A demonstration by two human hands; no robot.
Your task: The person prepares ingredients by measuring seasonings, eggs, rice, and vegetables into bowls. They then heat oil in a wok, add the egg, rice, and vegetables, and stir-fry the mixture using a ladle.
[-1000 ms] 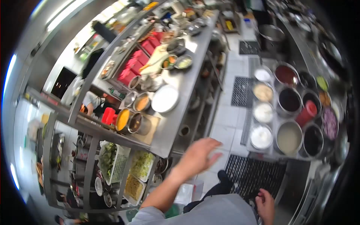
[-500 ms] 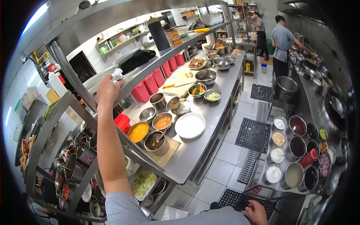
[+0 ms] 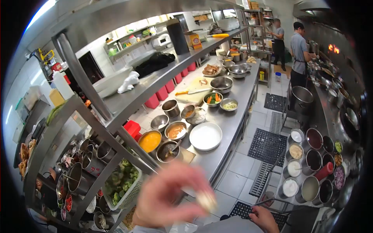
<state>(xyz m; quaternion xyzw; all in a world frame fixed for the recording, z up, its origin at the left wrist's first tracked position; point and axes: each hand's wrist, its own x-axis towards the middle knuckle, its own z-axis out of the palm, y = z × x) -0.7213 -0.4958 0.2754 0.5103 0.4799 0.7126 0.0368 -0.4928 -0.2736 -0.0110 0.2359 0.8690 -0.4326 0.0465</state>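
Left hand (image 3: 167, 190) is off the upper-left shelf (image 3: 147, 85) and down to lower center, motion-blurred; white cloth (image 3: 129, 81) it was at now sits on that shelf, beside black cloth (image 3: 156, 64). Right hand roughly where it was.

Largest first: steel counter (image 3: 229, 128) runs from center toward upper right. White basket (image 3: 130, 194) of greens sits lower left, just left of left hand. White plate (image 3: 206, 136) on counter, mid-frame, above left hand. Right hand (image 3: 264, 218) at bottom right of center: fingers loosely curled, can't tell if anything's in them. Brown-sauce pot (image 3: 168, 151) and yellow-sauce pot (image 3: 150, 141) left of plate. Smallest: pale bit (image 3: 206, 201), lower center, apparently pinched between left thumb and fingertips; too blurred to identify.
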